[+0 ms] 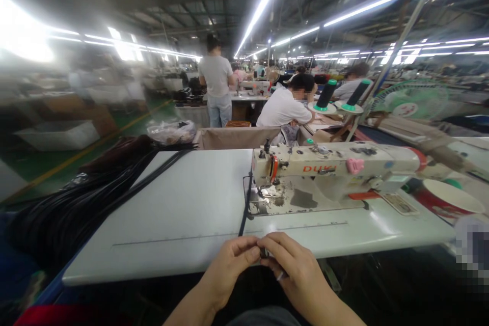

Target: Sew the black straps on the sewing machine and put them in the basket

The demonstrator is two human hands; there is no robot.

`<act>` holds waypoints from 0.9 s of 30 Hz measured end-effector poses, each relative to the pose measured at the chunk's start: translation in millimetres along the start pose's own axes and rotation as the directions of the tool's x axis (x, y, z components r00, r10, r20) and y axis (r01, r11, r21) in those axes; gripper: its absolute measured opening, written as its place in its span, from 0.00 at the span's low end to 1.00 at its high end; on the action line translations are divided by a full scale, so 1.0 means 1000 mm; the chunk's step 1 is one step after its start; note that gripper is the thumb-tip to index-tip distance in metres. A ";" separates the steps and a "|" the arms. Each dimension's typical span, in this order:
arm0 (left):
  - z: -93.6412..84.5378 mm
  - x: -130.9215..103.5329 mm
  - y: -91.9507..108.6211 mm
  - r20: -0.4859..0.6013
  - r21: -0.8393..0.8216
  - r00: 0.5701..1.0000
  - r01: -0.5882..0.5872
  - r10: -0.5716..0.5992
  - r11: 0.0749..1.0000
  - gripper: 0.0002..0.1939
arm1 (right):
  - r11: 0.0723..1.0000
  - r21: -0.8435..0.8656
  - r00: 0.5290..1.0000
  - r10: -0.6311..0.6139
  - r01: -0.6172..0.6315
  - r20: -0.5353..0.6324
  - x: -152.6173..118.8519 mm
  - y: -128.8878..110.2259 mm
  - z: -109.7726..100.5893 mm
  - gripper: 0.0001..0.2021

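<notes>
Both hands meet in front of the table's near edge. My left hand is closed, thumb and fingers pinched at a small dark piece. My right hand closes around the same piece from the other side; its kind is mostly hidden by the fingers. Something pale and shiny shows at a finger of the right hand. Behind the left hand, a narrow black strap runs from the needle end of the sewing machine down across the white table. Whether the strap reaches my fingers is hidden.
A heap of long black strips hangs over the table's left side. Thread cones stand behind the machine, with a green fan to the right. A red-and-white round container sits at the right. Co-workers in white shirts are farther back.
</notes>
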State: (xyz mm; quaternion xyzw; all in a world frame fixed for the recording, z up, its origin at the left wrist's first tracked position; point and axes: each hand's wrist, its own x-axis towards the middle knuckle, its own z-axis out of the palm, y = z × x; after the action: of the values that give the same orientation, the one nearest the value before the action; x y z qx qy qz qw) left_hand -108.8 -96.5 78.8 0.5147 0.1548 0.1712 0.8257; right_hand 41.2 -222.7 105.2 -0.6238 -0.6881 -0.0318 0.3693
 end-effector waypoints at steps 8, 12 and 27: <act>0.000 -0.011 -0.006 -0.110 0.165 0.993 -0.017 0.035 0.986 0.22 | 1.000 0.027 1.000 0.016 -0.016 0.008 -0.002 -0.005 0.010 0.19; 0.004 -0.017 -0.006 -0.086 0.082 0.996 -0.021 0.028 0.996 0.20 | 0.995 0.094 0.999 0.033 -0.035 0.024 -0.003 -0.008 0.012 0.18; -0.029 -0.046 -0.016 0.025 0.438 0.990 -0.137 0.140 0.889 0.20 | 0.856 0.371 0.905 0.227 -0.361 0.359 -0.004 -0.023 0.020 0.25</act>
State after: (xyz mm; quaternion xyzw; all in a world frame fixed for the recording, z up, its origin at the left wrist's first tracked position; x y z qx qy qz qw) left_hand -160.9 -100.4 56.2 0.6963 0.1552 0.1922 0.6739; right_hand 11.2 -221.3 98.1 -0.6234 -0.6213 0.2735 0.3880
